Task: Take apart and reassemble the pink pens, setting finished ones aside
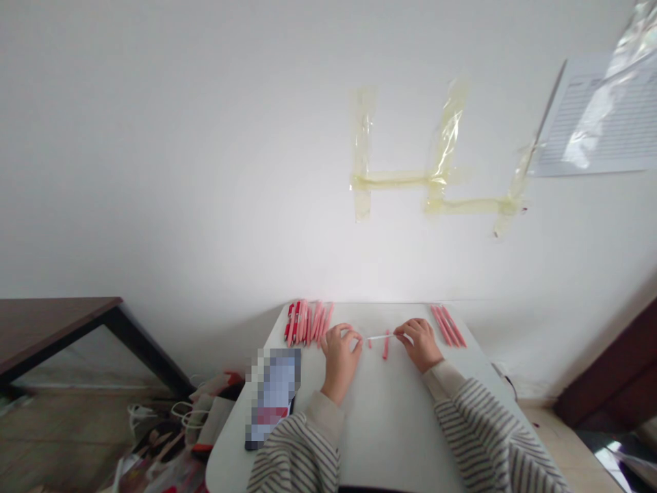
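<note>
Between my hands is a thin white pen refill [380, 336]. Its right end is pinched by the thumb and fingertips of my right hand [419, 344]. My left hand [341, 357] is just left of the refill's other end, thumb and forefinger brought together in a pinch; whatever they hold is too small to make out. Under the refill lie a pink pen barrel [385, 347] and a small pink piece [369, 344]. Beyond my left hand, several pink and red pens [306, 323] lie side by side. Several pink pens or barrels [448, 326] lie to the right of my right hand.
A phone [274, 397], its screen blurred, lies at the left of the white table [382, 431]. The wall [205, 150] stands right behind the table. Bags and clutter [179, 438] crowd the floor at left, near a dark brown table [56, 322].
</note>
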A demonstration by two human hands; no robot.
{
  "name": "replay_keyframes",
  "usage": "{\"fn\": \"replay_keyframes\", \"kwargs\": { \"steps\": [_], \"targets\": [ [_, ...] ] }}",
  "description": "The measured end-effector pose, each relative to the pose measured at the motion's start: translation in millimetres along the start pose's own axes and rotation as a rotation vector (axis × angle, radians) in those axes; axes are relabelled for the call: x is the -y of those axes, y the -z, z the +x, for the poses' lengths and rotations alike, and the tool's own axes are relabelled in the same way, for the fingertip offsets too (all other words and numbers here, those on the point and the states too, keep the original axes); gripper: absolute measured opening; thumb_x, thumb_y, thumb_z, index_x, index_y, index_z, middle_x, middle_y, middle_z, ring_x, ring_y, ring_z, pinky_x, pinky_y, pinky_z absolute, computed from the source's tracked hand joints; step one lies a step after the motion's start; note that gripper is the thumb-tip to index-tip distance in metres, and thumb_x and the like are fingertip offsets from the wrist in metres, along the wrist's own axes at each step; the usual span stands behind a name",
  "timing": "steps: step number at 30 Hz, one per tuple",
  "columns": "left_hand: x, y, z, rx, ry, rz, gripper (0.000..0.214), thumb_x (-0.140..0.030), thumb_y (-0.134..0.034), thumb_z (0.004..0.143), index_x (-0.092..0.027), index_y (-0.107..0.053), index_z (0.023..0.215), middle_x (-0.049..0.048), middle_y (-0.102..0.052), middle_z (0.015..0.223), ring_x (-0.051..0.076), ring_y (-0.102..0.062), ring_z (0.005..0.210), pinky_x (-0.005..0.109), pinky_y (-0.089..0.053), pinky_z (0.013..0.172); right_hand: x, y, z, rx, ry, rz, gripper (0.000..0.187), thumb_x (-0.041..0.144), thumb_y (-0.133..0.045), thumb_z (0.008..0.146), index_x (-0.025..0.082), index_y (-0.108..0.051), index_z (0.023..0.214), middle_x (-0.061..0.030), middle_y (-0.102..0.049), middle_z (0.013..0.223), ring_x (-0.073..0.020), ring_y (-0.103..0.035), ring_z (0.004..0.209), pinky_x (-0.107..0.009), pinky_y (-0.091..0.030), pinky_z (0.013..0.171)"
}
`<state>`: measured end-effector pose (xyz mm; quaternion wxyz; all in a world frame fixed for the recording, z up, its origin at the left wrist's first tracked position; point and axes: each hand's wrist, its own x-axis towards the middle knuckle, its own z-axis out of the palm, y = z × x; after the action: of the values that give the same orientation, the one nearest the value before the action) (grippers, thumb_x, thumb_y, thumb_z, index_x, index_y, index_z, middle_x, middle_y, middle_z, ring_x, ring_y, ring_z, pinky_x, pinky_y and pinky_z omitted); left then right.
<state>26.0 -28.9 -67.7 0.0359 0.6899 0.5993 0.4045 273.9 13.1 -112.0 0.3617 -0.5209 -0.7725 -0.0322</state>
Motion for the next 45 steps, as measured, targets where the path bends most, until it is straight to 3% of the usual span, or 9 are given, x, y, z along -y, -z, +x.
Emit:
{"fn": "replay_keyframes", "kwargs": {
  "steps": [13, 21, 34, 45],
  "targets": [
    [-1.1, 2.2, 0.6, 0.043, -0.029, -0.016, 0.011, -0.020, -0.069, 0.085, -0.028, -0.075, 0.091, 0.0043, -0.065, 0.116, 0.023, -0.055, 0.115, 0.048, -0.037, 0.108, 8.9, 7.4, 1.8, 0.065, -0.014, 0.023, 0.020, 0.030, -0.060, 0.095, 0.033, -0.078, 0.104, -0.0053, -0.072, 0.095, -0.0248, -0.054, 0.103, -0.044, -0.038, 0.099],
    [-1.6, 2.3, 0.3, 0.053, -0.042, -0.004, 0.011, -0.021, -0.069, 0.086, -0.028, -0.075, 0.093, 0.0039, -0.064, 0.117, 0.023, -0.054, 0.117, 0.047, -0.037, 0.108, 15.2, 9.8, 2.3, 0.048, 0.001, -0.019, 0.013, 0.031, -0.065, 0.093, 0.032, -0.078, 0.094, -0.0047, -0.072, 0.092, -0.0241, -0.055, 0.102, -0.043, -0.038, 0.100],
    [6.0, -0.5, 1.8, 0.027, 0.002, 0.015, 0.019, -0.020, -0.068, 0.085, -0.030, -0.075, 0.100, 0.0047, -0.064, 0.119, 0.024, -0.054, 0.118, 0.048, -0.035, 0.108, 1.7, 3.6, 0.5, 0.043, -0.028, 0.022, 0.016, 0.035, -0.062, 0.094, 0.032, -0.078, 0.098, -0.0052, -0.072, 0.093, -0.0254, -0.055, 0.102, -0.044, -0.039, 0.098],
    [4.8, 9.7, -0.3, 0.017, 0.113, 0.326, 0.018, -0.027, -0.069, 0.084, -0.027, -0.076, 0.101, 0.0099, -0.062, 0.125, 0.034, -0.048, 0.124, 0.065, -0.029, 0.109, -6.5, 2.2, -0.7, 0.031, -0.084, 0.000, 0.019, 0.035, -0.061, 0.095, 0.033, -0.079, 0.098, -0.0054, -0.072, 0.094, -0.0266, -0.055, 0.103, -0.044, -0.039, 0.097]
  ]
}}
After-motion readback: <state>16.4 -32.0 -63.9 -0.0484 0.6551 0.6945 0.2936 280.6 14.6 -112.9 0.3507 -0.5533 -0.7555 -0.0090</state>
